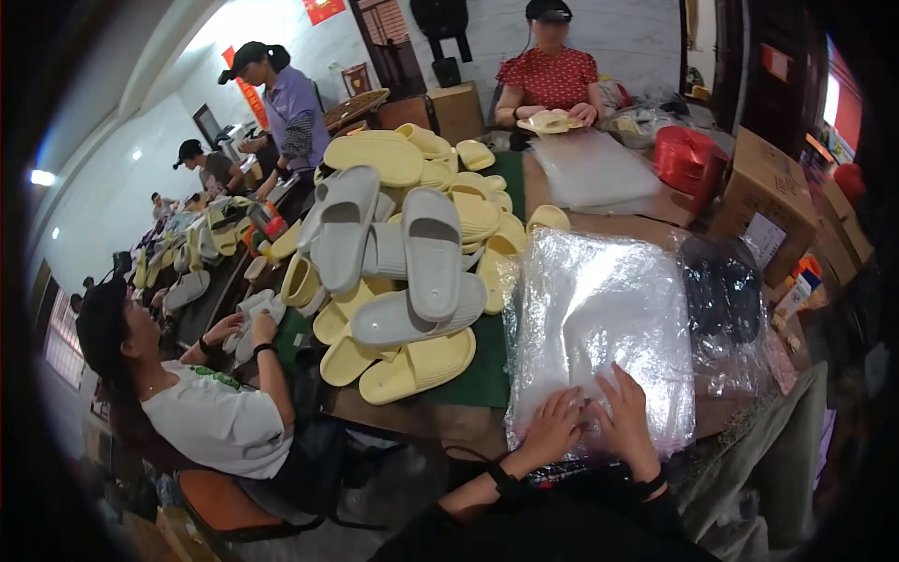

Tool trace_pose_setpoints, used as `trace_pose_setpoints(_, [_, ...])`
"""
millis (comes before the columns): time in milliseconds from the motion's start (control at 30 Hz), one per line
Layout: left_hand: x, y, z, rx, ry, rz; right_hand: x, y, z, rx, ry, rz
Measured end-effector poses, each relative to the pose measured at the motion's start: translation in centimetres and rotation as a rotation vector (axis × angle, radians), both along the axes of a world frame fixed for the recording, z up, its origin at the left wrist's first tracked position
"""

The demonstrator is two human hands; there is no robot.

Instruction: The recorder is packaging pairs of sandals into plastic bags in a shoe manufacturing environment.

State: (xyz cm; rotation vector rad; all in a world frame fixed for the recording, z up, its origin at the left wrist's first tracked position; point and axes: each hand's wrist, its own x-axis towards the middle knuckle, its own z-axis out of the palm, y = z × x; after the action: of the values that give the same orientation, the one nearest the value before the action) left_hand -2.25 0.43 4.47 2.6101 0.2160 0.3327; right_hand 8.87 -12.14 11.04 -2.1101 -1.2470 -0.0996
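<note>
Hands, left hand (554,426) and right hand (626,420), press flat, seemingly picking 1 clear bag (599,328); slipper heap (412,253) at 10 o'clock remains unbagged.

- The left hand (552,429) and right hand (626,417) lie side by side on a stack of clear plastic bags (599,318), whose flat top is open ahead of them.
- A heap of yellow and grey slippers (412,253) walls off the left, just beside the stack.
- Bagged dark slippers (726,300) crowd the right edge.
- Cardboard boxes (773,192) close the far right.
- A strip of green mat (482,370) lies bare between heap and stack.
</note>
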Motion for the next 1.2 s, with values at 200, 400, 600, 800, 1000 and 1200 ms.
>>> trace_pose_setpoints(200, [-0.1, 1.1, 0.5, -0.277, -0.284, 0.006, -0.4, 1.1, -3.2, -0.190, -0.146, 0.011])
trace_pose_setpoints(400, [-0.4, 2.7, 6.5, -0.557, -0.422, 0.124, -0.7, 1.2, -4.8, -0.229, -0.286, -0.065])
trace_pose_setpoints(600, [-0.5, 8.4, 7.6, -0.393, -0.697, 0.445, -1.0, 1.4, -5.4, -0.232, -0.275, -0.070])
trace_pose_setpoints(800, [-1.7, 13.1, 8.7, -0.399, -0.805, 0.740, -1.0, 1.4, -5.4, -0.221, -0.300, -0.075])
trace_pose_setpoints(1000, [-0.8, 15.2, 9.8, -0.288, -0.872, 0.782, -0.9, 1.3, -5.4, -0.247, -0.301, -0.088])
trace_pose_setpoints(1200, [-0.3, 17.7, 8.7, -0.627, -0.940, 0.808, -1.0, 1.5, -5.3, -0.219, -0.339, -0.084])
